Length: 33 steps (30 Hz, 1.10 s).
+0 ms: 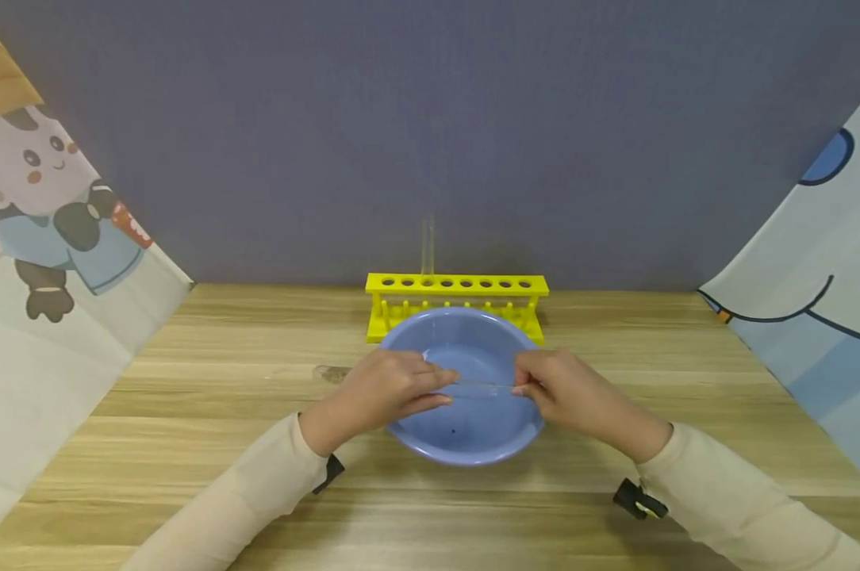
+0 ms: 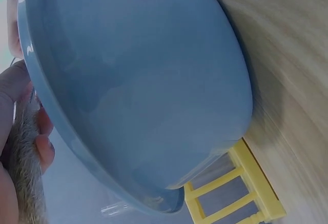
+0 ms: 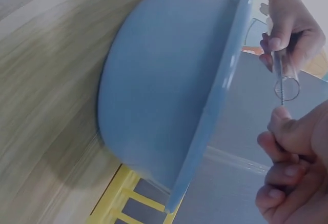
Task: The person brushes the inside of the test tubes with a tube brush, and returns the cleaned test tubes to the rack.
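Over the blue basin [image 1: 466,457], my left hand [image 1: 383,390] grips a clear glass test tube [image 1: 330,373] lying nearly level. Its rounded end sticks out left of the hand, and its open rim faces right. A test tube brush is inside: grey-brown bristles [image 2: 28,167] show along the palm in the left wrist view. The brush's twisted wire handle [image 3: 281,92] comes out through the rim. My right hand [image 1: 573,396] pinches the end of that wire between thumb and curled forefinger, right of the left fingertips.
Behind the basin stands a yellow test tube rack [image 1: 473,284], partly hidden by its rim. Another clear test tube [image 1: 428,250] stands upright in the rack, left of its middle. A grey panel [image 1: 430,119] rises behind the wooden table [image 1: 259,333]. Printed cloths hang at both sides.
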Each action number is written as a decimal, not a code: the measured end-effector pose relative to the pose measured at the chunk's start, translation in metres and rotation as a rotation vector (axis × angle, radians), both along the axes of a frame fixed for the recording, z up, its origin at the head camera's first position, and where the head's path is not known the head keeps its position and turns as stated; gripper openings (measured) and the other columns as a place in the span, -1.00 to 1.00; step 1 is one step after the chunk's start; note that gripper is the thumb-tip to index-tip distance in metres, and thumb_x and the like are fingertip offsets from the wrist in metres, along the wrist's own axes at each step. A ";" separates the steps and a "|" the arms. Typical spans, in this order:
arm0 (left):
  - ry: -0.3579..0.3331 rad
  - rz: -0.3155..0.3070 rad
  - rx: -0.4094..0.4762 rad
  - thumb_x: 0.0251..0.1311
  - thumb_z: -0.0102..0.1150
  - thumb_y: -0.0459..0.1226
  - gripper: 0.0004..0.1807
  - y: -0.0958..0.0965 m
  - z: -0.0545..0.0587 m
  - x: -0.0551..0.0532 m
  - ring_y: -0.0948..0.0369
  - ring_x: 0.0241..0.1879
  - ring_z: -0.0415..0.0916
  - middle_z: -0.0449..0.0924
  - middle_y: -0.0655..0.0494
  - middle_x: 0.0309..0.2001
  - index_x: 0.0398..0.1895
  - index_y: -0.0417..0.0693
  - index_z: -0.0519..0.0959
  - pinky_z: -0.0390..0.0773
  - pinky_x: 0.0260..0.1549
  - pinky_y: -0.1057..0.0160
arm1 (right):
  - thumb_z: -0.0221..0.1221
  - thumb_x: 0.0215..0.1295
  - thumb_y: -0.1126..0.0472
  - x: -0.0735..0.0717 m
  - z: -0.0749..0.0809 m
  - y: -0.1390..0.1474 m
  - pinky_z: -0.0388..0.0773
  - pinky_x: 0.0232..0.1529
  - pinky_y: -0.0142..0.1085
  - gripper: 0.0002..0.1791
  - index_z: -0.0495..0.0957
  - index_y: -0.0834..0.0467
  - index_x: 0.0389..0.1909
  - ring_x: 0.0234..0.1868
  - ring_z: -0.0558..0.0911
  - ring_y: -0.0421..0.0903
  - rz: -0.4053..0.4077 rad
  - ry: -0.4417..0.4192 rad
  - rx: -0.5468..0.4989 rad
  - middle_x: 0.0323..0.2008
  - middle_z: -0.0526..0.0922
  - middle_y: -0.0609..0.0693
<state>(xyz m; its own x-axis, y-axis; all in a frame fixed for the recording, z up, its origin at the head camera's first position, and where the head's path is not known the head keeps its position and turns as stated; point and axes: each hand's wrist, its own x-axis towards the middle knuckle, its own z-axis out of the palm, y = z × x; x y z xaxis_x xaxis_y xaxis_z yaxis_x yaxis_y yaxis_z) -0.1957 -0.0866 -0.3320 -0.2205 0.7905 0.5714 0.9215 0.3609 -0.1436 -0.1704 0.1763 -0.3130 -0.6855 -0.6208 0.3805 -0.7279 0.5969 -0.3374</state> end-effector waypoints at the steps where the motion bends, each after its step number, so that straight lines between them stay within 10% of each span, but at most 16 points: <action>1: -0.014 0.002 0.000 0.05 0.35 -0.14 -0.68 0.000 0.000 0.000 0.31 -0.37 0.62 0.72 0.17 -0.30 -0.14 -0.08 0.69 0.58 -0.29 0.40 | 0.33 -0.01 0.43 0.000 -0.001 0.001 0.35 -0.63 -0.48 -0.67 0.37 0.08 -0.63 -0.61 0.28 -0.35 0.007 0.031 0.007 -0.65 0.36 -0.21; 12: -0.295 0.005 0.048 0.03 0.36 -0.18 -0.68 0.001 0.005 0.004 0.41 -0.53 0.53 0.72 0.12 -0.30 -0.15 -0.13 0.69 0.46 -0.48 0.55 | 0.31 -0.17 0.53 0.002 -0.011 0.004 0.44 -0.48 -0.29 -0.62 0.31 0.12 -0.55 -0.49 0.42 -0.15 0.033 0.435 0.096 -0.54 0.42 -0.09; 22: -0.744 0.055 0.046 0.11 0.30 -0.17 -0.67 0.000 0.006 0.005 0.52 -0.66 0.27 0.71 0.05 -0.24 -0.08 -0.13 0.66 0.38 -0.66 0.50 | -0.03 0.27 0.36 0.002 -0.015 0.009 0.47 -0.44 -0.23 -0.82 0.30 0.21 -0.54 -0.45 0.46 -0.05 0.072 0.579 0.129 -0.51 0.40 0.01; 27: -0.898 0.076 0.043 0.12 0.29 -0.18 -0.67 -0.001 0.007 0.003 0.50 -0.58 0.38 0.69 0.02 -0.16 -0.06 -0.12 0.66 0.39 -0.61 0.47 | 0.30 -0.36 0.59 0.003 -0.015 0.011 0.49 -0.40 -0.20 -0.59 0.33 0.22 -0.52 -0.41 0.49 -0.03 0.079 0.591 0.148 -0.49 0.43 0.02; 33: -0.989 0.101 0.033 0.12 0.29 -0.15 -0.67 -0.004 0.008 0.001 0.44 -0.63 0.29 0.69 0.09 -0.16 -0.06 -0.08 0.66 0.26 -0.65 0.47 | 0.23 -0.51 0.64 0.003 -0.016 0.015 0.50 -0.37 -0.19 -0.55 0.35 0.22 -0.52 -0.39 0.50 -0.03 0.088 0.609 0.145 -0.47 0.45 0.02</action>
